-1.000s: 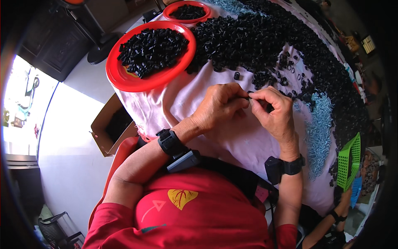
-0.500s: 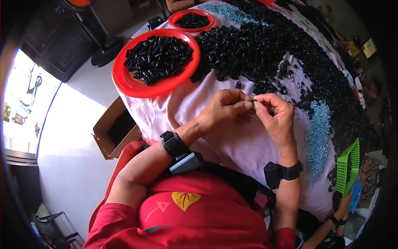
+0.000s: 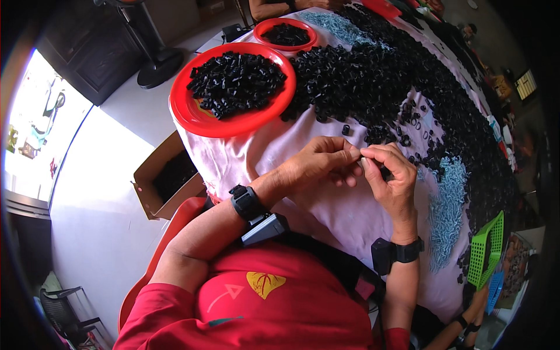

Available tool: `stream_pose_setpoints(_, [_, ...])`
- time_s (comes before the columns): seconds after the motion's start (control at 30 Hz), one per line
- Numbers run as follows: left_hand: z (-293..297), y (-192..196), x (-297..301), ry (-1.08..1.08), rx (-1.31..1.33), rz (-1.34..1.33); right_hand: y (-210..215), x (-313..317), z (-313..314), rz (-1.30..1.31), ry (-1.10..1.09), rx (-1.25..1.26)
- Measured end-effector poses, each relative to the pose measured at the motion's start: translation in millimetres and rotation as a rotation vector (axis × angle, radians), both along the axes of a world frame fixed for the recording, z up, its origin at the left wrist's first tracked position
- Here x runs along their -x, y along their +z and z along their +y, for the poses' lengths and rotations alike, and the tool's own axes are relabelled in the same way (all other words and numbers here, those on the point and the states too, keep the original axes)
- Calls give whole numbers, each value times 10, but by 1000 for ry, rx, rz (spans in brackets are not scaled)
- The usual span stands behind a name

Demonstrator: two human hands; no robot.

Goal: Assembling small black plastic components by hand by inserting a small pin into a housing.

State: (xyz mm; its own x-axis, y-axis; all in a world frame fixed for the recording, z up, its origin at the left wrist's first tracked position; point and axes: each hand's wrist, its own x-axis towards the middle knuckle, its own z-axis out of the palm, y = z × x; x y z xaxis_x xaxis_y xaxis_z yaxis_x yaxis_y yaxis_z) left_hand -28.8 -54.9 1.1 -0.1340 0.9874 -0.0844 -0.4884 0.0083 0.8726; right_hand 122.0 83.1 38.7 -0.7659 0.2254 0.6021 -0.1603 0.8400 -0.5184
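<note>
My left hand (image 3: 324, 163) and my right hand (image 3: 389, 178) meet fingertip to fingertip above the pink-covered table (image 3: 326, 216). Both pinch one small black plastic piece (image 3: 384, 171) between them; most of it is hidden by the fingers. A big heap of small black plastic pieces (image 3: 373, 76) lies just beyond the hands. Left of the heap stands a large red plate (image 3: 233, 119) piled with the same black pieces.
A smaller red plate (image 3: 289, 26) of black pieces sits farther back. Pale blue screws (image 3: 446, 204) lie in a strip at the right. A green basket (image 3: 487, 248) stands at the right edge. An open cardboard box (image 3: 166, 181) sits on the floor at the left. Another person's arm (image 3: 461, 326) shows at lower right.
My hands have stayed joined on the small piece, with the fingers shifting slightly around it. The view has tilted, so the table and plates sit lower in the picture.
</note>
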Motion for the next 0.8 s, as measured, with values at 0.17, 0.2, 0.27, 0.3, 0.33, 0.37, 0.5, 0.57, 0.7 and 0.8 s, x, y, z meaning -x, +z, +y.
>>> stream_pose_setpoints(0.17, [0,-13,-9,18,0,35,-20,-8,-32,-35,10,203])
stream_pose_setpoints(0.2, [-3,-11,-19,32,-5,51,-17,-7,-43,-34,13,203])
stream_pose_setpoints(0.27, [-10,-10,-37,50,-8,68,-6,-10,-66,-76,-21,289])
stream_pose_setpoints(0.3, [1,-8,-46,66,-7,91,-10,-23,-64,-75,-25,288])
stream_pose_setpoints(0.33, [10,-6,-55,82,-7,113,-20,-38,-58,-98,-36,324])
stream_pose_setpoints(0.37, [14,-8,-65,78,-9,112,-29,-50,-51,-121,-49,361])
stream_pose_setpoints(0.5, [-16,16,-96,145,-6,151,-66,-48,-37,-163,-48,392])
stream_pose_setpoints(0.57, [-25,29,-93,163,4,153,-81,-33,-29,-124,-57,417])
stream_pose_setpoints(0.7, [-8,17,-55,135,-12,164,-44,-58,-21,-130,-73,385])
stream_pose_setpoints(0.8, [0,5,-56,142,-34,97,-76,-50,-4,-74,-66,332])
